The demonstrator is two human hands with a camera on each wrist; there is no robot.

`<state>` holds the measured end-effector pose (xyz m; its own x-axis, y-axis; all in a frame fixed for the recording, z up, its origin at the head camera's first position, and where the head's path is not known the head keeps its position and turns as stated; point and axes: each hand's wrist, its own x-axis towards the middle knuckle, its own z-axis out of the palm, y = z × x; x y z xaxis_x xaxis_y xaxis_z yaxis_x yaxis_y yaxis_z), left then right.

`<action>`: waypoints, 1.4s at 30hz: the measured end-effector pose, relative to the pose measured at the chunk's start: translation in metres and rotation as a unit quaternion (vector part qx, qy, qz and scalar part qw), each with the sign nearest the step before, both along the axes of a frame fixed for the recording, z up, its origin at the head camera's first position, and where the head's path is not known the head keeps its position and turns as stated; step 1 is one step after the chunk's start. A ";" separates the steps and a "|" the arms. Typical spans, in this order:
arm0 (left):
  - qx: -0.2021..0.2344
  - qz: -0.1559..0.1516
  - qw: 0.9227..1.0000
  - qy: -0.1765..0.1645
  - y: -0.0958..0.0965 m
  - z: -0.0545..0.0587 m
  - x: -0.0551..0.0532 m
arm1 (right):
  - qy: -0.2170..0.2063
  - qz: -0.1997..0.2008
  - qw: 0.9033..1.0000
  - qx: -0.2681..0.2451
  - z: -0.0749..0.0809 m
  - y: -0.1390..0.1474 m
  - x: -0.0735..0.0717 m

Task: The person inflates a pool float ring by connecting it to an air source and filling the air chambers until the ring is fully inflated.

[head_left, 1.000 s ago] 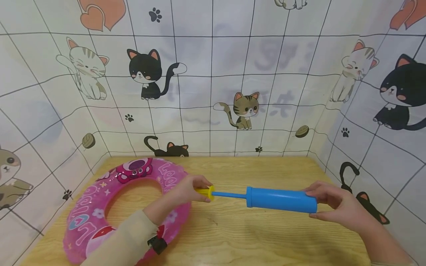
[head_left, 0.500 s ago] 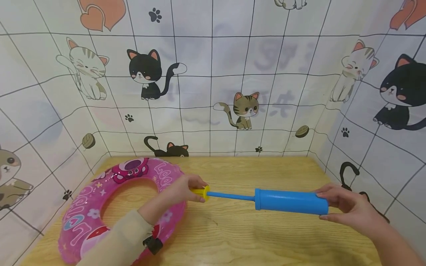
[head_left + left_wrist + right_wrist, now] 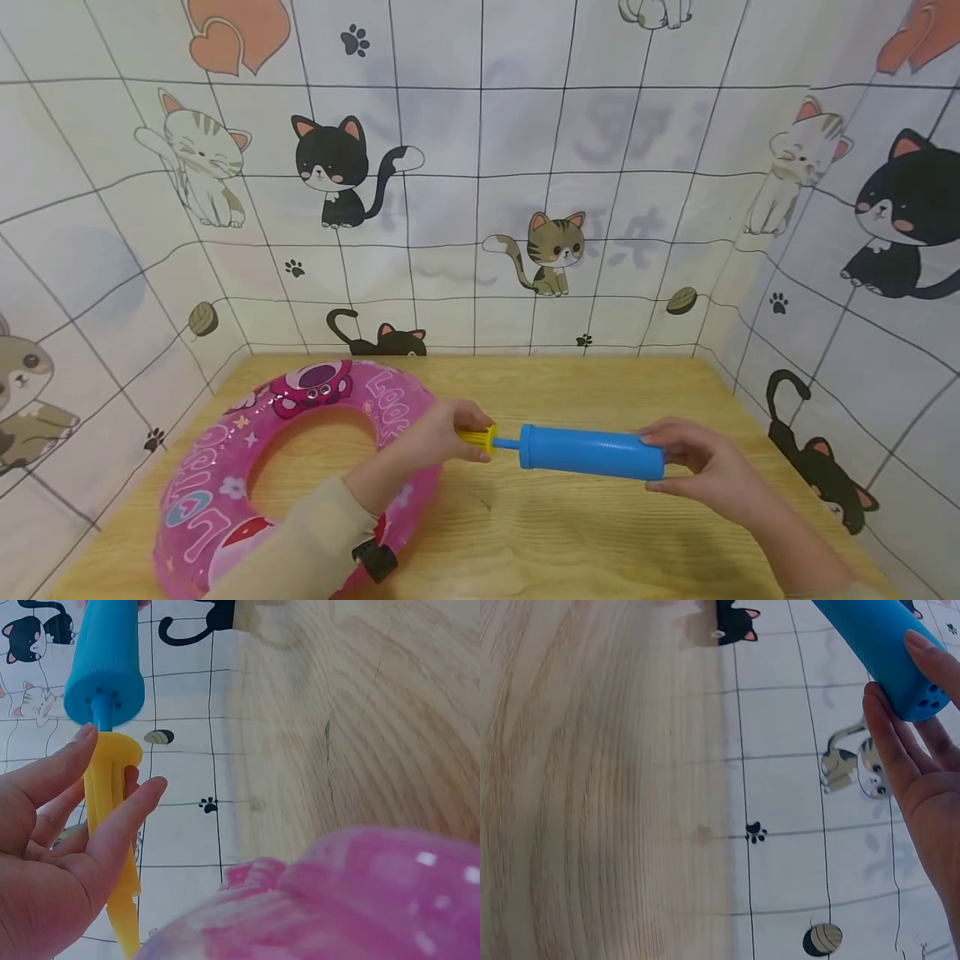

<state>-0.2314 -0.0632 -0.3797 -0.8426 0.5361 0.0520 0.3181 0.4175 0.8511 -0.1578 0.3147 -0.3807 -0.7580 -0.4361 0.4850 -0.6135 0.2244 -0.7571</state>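
A hand air pump (image 3: pixel 592 452) is held level above the table, its ridged blue barrel toward the right. My left hand (image 3: pixel 438 435) grips the yellow tapered nozzle piece (image 3: pixel 109 791) on the other end, thumb and fingers round it. Between barrel and nozzle a short length of blue rod (image 3: pixel 507 443) shows. At the barrel's right end my right hand (image 3: pixel 708 471) pinches with thumb and fingers; small holes dot that end face in the right wrist view. Behind and under the left forearm lies a pink inflated swim ring (image 3: pixel 197 467) with printed letters and a bear.
The wood-grain table (image 3: pixel 585 542) reaches back to a white cloth wall (image 3: pixel 442 208) printed with cats and grid lines, which also closes in both sides. A dark clip-like piece (image 3: pixel 375 560) sits at the left sleeve, over the ring's edge.
The rod lengthened as the hands moved apart, then shortened as my right hand brought the barrel left toward the nozzle. My left hand shifted slightly left, then back right, and the ring shifted with it.
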 end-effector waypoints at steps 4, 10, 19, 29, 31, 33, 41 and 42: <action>0.005 -0.001 1.000 -0.014 0.005 -0.004 0.003 | -0.009 0.008 1.000 0.009 -0.004 -0.016 -0.006; 0.010 0.007 1.000 -0.027 0.007 -0.005 0.005 | -0.014 0.010 1.000 0.013 -0.007 -0.024 -0.010; 0.008 0.015 0.999 -0.036 0.007 -0.006 0.006 | -0.010 0.009 1.000 0.017 -0.005 -0.024 -0.009; 0.009 0.016 0.999 -0.043 0.008 -0.005 0.007 | -0.011 0.015 1.000 0.016 -0.001 -0.023 -0.007; 0.007 0.016 0.999 -0.042 0.008 -0.005 0.007 | -0.005 0.018 1.000 0.016 -0.001 -0.022 -0.006; 0.008 0.014 0.999 -0.042 0.008 -0.005 0.007 | 0.002 0.023 1.000 0.015 -0.001 -0.021 -0.007; 0.015 0.005 0.999 -0.045 0.009 -0.005 0.007 | 0.004 0.034 0.999 0.014 0.001 -0.018 -0.006; 0.014 0.004 0.999 -0.045 0.008 -0.005 0.006 | 0.003 0.032 0.999 0.015 0.001 -0.018 -0.005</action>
